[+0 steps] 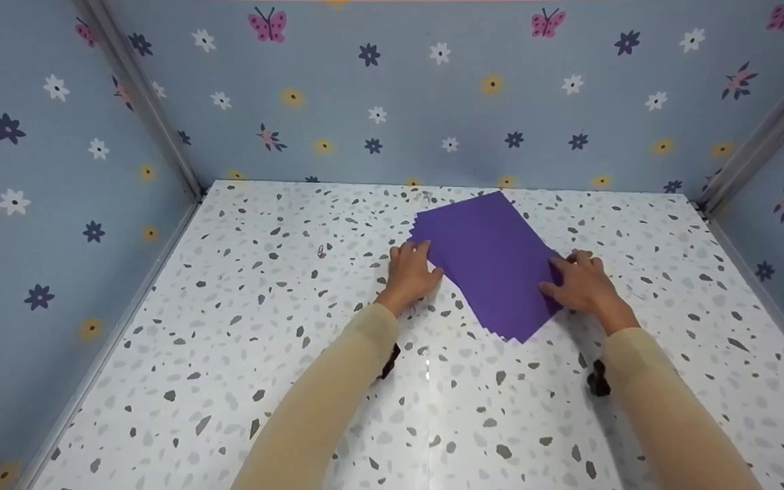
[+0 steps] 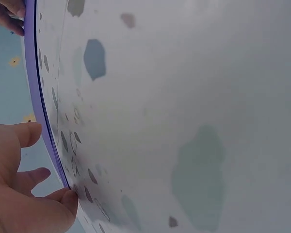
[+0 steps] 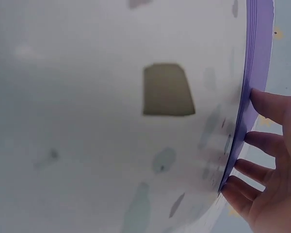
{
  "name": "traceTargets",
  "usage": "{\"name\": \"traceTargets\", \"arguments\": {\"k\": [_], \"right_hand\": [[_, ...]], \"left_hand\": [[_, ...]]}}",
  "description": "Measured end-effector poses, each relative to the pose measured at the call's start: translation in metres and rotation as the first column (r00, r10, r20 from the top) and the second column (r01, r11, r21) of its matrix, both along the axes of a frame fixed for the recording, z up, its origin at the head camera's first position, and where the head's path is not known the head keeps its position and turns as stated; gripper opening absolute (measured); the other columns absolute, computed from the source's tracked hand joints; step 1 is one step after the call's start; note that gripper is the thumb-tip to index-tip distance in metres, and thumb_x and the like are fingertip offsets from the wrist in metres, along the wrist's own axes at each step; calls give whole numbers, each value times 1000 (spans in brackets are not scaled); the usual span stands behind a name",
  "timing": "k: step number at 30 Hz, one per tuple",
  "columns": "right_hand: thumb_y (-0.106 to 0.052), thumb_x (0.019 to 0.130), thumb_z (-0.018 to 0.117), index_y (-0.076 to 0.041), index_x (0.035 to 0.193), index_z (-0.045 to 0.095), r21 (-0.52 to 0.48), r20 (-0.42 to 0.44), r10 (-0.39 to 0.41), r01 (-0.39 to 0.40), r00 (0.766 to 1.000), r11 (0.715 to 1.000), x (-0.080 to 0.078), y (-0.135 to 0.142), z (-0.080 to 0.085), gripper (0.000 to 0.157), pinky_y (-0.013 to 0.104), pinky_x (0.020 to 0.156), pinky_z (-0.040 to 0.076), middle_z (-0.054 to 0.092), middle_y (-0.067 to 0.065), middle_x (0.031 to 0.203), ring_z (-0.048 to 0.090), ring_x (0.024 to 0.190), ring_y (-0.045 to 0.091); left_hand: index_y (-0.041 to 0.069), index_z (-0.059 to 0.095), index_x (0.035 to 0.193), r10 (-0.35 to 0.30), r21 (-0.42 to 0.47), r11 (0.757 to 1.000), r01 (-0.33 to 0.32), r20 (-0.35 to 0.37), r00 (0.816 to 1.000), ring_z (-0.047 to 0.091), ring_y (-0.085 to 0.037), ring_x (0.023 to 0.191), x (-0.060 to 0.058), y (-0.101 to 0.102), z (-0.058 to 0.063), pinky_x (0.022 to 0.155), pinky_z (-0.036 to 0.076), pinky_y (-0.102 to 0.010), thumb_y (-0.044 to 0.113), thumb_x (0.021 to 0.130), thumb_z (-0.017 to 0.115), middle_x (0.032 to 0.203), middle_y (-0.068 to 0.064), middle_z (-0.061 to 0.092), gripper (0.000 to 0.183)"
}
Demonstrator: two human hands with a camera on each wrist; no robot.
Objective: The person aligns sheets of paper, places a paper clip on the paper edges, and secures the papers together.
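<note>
A stack of purple paper sheets (image 1: 491, 252) lies at a slant on the speckled table, its sheets fanned slightly out of line at the left and lower corners. My left hand (image 1: 411, 275) is at the stack's left edge, fingertips touching the sheets. On the opposite side, my right hand (image 1: 582, 282) touches the right edge with spread fingers. From the right wrist view, the fingertips rest along the layered edge of the purple stack (image 3: 250, 73). In the left wrist view the left hand (image 2: 24, 179) has its fingers loosely bent against the paper's edge.
A small wire loop like a paper clip (image 1: 321, 251) lies on the table (image 1: 229, 381) left of the stack. Similar thin loops (image 2: 73, 143) show beside the paper in the left wrist view. Flower-patterned panels (image 1: 405, 88) enclose the back and sides.
</note>
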State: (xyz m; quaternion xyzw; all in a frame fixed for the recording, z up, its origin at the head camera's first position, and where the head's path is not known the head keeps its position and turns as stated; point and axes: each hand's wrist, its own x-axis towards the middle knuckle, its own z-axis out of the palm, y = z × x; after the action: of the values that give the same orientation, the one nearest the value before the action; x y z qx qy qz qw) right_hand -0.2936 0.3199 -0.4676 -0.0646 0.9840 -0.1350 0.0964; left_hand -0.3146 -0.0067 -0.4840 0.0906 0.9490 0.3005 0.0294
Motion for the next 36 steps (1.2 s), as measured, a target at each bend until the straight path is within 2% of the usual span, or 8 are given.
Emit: {"name": "traceTargets", "arguments": {"k": [7,18,26,36], "right_hand": [[-41,107,56,3,164,32,-7,20,-17,18,1000,1000,4,-5,1,76,75,112,33,26,43,157,27,140,63],[-39,105,60,7,160,38,3,3,-38,38,999,999,13,-20,3,75,71,105,40,35,43,145,35,131,61],[-39,104,61,9,157,42,8,-30,-40,41,999,999,19,-29,2,75,71,104,41,37,44,143,38,127,62],[-40,104,61,8,157,42,6,-28,-53,53,998,999,25,-39,2,74,69,102,43,38,42,143,39,127,58]], "left_hand": [[7,42,163,11,0,1000,-11,16,1000,35,-38,147,-2,-1,-1,123,32,-46,28,106,64,162,-21,41,64],[6,43,162,34,-1,999,-34,33,999,34,-38,149,-3,-7,0,124,32,-47,28,106,63,163,-20,41,64],[4,43,162,30,4,1000,-30,23,999,36,-39,147,-4,-12,0,124,32,-46,28,106,63,162,-21,43,63],[3,42,162,11,12,1000,-11,12,1000,35,-40,147,-4,-20,3,123,33,-48,29,105,63,161,-22,43,65]]}}
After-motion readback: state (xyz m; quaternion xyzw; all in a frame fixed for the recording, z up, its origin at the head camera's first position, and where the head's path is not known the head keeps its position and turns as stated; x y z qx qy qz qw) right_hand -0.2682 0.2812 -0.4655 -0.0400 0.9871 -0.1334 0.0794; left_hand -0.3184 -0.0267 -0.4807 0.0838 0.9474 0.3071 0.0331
